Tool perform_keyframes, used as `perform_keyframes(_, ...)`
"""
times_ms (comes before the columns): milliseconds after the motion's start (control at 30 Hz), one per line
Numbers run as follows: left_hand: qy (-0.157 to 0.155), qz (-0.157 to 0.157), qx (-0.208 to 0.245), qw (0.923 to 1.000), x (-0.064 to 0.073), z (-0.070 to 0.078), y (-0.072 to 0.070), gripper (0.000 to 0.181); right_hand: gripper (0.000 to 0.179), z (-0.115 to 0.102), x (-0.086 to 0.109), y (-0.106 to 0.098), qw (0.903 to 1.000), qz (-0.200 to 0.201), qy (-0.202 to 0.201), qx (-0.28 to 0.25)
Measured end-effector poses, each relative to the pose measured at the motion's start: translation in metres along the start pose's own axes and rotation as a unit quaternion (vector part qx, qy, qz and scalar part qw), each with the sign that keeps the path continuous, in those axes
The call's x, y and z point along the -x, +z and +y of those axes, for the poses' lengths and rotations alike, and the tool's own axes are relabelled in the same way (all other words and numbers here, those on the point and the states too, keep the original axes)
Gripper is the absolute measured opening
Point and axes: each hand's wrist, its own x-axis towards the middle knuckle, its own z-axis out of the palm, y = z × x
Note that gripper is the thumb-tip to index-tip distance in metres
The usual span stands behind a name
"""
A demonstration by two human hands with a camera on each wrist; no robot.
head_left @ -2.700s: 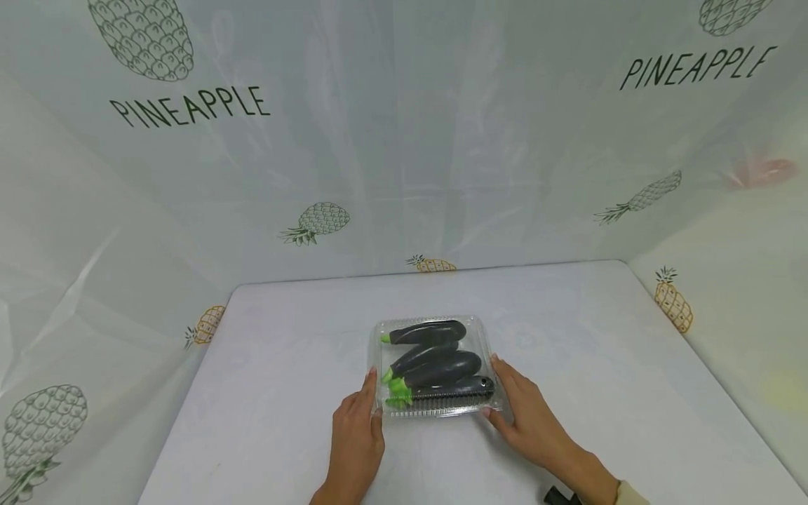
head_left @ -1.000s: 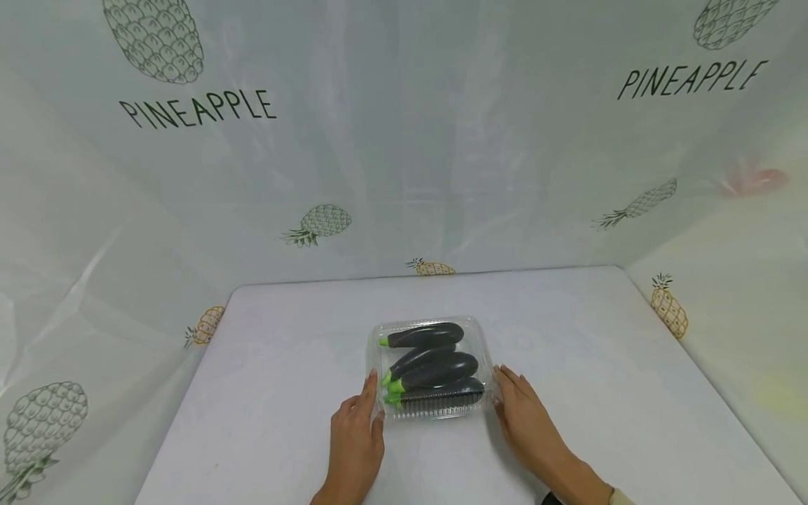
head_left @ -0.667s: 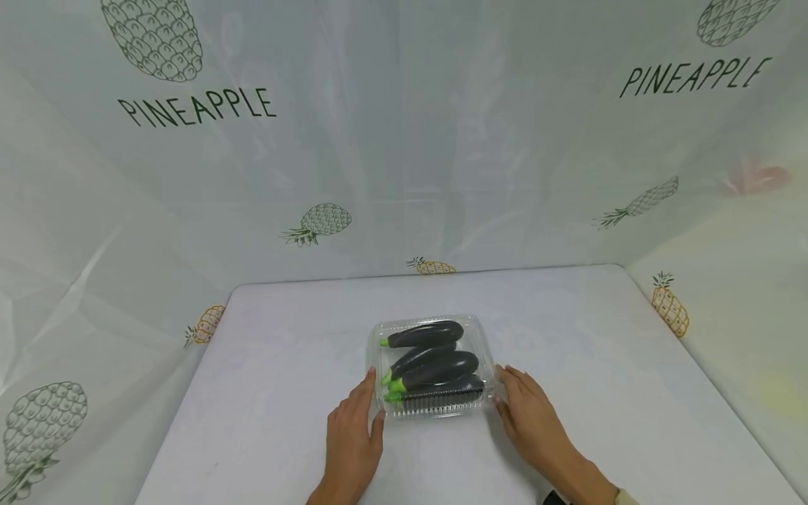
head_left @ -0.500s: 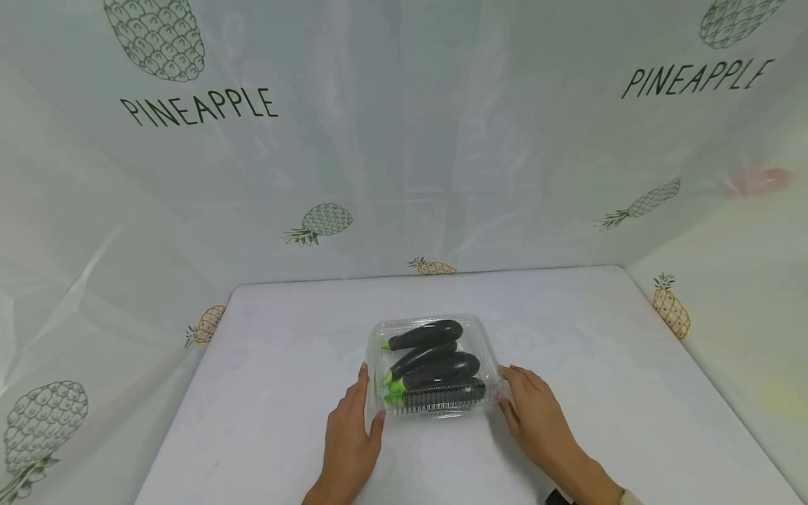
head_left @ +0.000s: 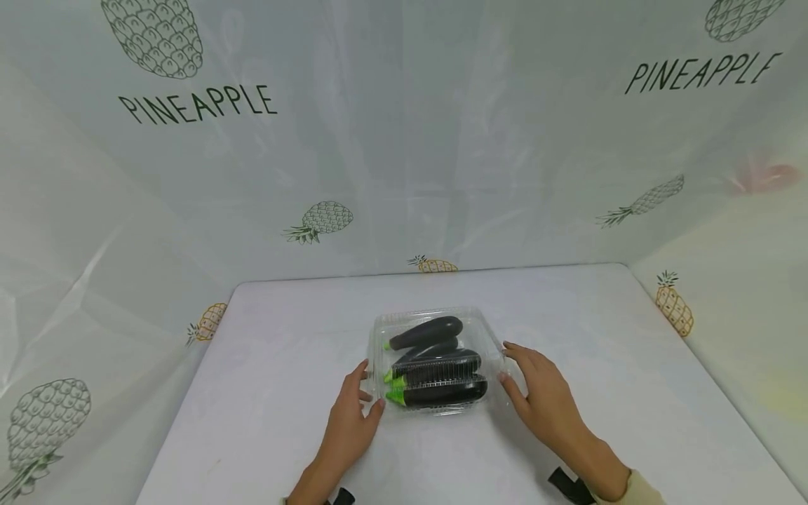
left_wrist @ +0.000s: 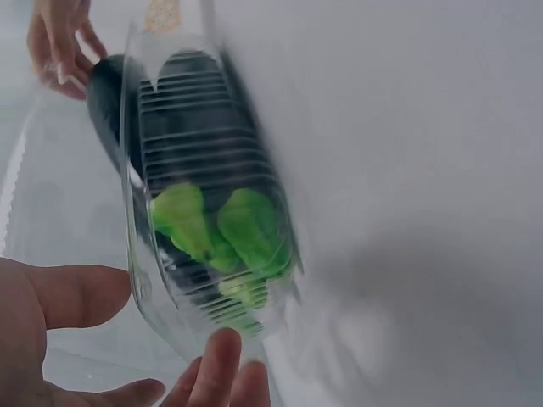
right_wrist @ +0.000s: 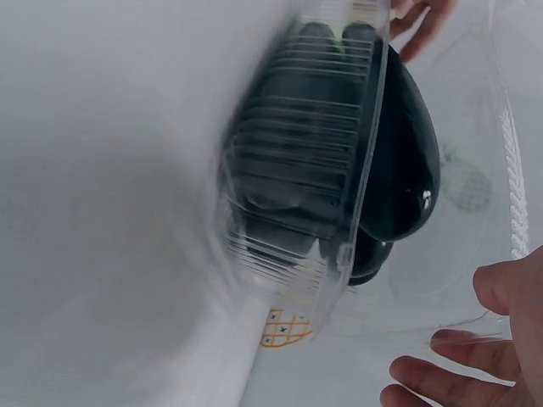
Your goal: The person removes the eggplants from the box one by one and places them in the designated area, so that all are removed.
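White worktop (head_left: 297, 358): carries everything; its smooth-looking face could let the tray skid under a hard pull.
Clear ribbed plastic tray (head_left: 442, 411): on the worktop between both hands, loaded; lifting unevenly might tip it.
Clear plastic lid (head_left: 491, 340): raised at the front; if it slips loose, it could drop back onto the contents.
Right grip (head_left: 546, 401): pinches the lid's edge, seemingly lightly, so a slip is possible.
Left grip (head_left: 350, 424): thumb at the tray's near corner; whether it holds firmly, one cannot tell.
Four glossy dark eggplants (head_left: 445, 393): inside the tray, loosely heaped; a jolt could roll them.
Bright green caps (head_left: 395, 397): bunched leftward, where a falling rim might catch.
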Motion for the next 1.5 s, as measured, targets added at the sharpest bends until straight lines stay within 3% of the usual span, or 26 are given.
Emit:
perform_keyframes(267, -0.043, -0.038, 0.096, 0.9937, -0.021, -0.006, -0.010, 0.065, 0.057, 0.001, -0.011, -0.001, 0.9992, -0.002, 0.013, -0.039)
perform_keyframes(533, -0.103, -0.061, 0.195, 0.9736, -0.032, -0.009, -0.015, 0.056, 0.057, 0.003, -0.024, -0.003, 0.9964, 0.000, 0.025, -0.081)
perform_keyframes(900, -0.143, -0.084, 0.227, 0.9596, -0.044, -0.015, -0.017, 0.051, 0.054, 0.012, -0.046, -0.005, 0.9907, -0.019, 0.033, -0.131)
perform_keyframes(1500, -0.144, -0.109, 0.262, 0.9479, -0.045, -0.018, -0.020, 0.053, 0.064, 0.029, -0.075, 0.003, 0.9854, -0.032, 0.007, -0.167)
